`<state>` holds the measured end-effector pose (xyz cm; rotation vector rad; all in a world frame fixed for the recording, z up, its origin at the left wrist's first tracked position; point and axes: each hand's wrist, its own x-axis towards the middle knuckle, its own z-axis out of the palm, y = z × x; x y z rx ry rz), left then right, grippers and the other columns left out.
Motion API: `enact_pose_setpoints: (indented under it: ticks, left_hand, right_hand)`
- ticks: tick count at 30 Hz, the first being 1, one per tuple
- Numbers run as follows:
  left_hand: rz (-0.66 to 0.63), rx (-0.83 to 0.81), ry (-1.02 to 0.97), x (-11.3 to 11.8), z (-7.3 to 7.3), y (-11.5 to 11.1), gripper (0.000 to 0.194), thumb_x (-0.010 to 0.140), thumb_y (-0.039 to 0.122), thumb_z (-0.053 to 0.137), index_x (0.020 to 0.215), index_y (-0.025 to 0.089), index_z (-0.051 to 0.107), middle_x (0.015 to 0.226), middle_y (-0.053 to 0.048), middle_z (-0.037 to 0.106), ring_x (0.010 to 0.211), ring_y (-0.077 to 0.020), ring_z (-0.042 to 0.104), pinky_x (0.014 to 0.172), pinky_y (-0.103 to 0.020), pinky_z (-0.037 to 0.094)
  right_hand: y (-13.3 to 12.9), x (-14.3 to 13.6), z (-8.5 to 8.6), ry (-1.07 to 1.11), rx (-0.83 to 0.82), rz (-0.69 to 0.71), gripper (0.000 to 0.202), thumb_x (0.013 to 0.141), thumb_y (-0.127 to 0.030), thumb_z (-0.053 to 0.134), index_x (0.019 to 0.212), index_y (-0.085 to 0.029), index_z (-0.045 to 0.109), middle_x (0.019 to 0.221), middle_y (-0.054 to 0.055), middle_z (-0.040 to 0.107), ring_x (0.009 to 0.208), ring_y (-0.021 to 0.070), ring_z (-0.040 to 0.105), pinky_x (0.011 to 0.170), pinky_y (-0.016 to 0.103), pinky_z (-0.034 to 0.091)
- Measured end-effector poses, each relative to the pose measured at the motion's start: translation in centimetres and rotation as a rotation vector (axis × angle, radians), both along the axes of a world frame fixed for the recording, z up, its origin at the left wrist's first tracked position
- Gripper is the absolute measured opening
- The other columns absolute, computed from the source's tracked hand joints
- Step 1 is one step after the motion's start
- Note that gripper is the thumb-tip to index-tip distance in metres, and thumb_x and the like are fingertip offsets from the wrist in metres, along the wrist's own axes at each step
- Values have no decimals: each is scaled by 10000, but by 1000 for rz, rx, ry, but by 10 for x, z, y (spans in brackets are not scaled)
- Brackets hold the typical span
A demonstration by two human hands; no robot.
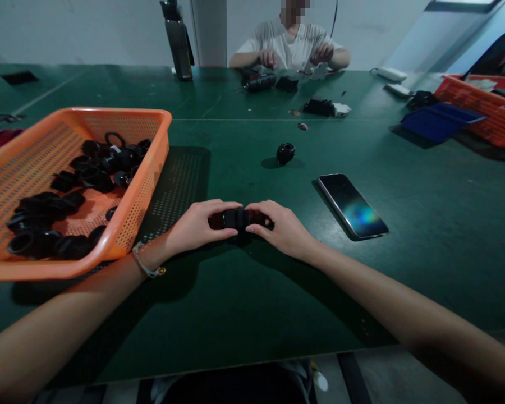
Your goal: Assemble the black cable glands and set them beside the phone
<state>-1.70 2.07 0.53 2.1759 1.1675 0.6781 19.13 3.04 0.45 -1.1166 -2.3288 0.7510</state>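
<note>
Just above the green table [219, 314], a black plastic fitting [237, 217] lies sideways between my two hands. My left hand [200, 223] is closed around its left end, thumb below and fingers above. On the other end, my right hand [280, 224] grips with thumb and fingertips. My fingers hide part of the fitting, so I cannot tell whether it is one piece or two joined. Another round black fitting [285, 153] stands by itself beyond my hands. To the left, an orange basket [109, 249] holds several similar black fittings [95, 177].
A phone [353, 206] lies right of my hands. Across the table sits a person [290, 45] in a white shirt, behind a power drill [258, 82]. A dark bottle [179, 47] stands at the back. Far right are a blue tray [435, 122] and another orange basket [483, 115].
</note>
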Motion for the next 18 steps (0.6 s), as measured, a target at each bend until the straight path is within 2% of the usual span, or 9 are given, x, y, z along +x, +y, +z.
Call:
enact_pose_setpoints:
  ticks: [6, 18]
  left_hand:
    - [-4, 15, 9, 0, 0, 0, 448, 747, 348, 636, 1144, 144, 595, 959, -56, 656, 818, -162, 604, 754, -264, 464]
    - [0, 19, 18, 0, 0, 0, 442, 746, 346, 637, 1141, 153, 597, 962, -46, 657, 795, -149, 596, 746, -251, 461]
  right_hand:
    - [1, 0, -1, -17, -5, -3, 236, 808, -222, 610, 1030, -142, 604, 943, 75, 646, 844, 166, 557, 690, 298, 435]
    - [1, 0, -2, -10, 15, 0, 199, 825, -245, 586, 1002, -160, 613, 890, 58, 648, 796, 159, 552, 669, 295, 427]
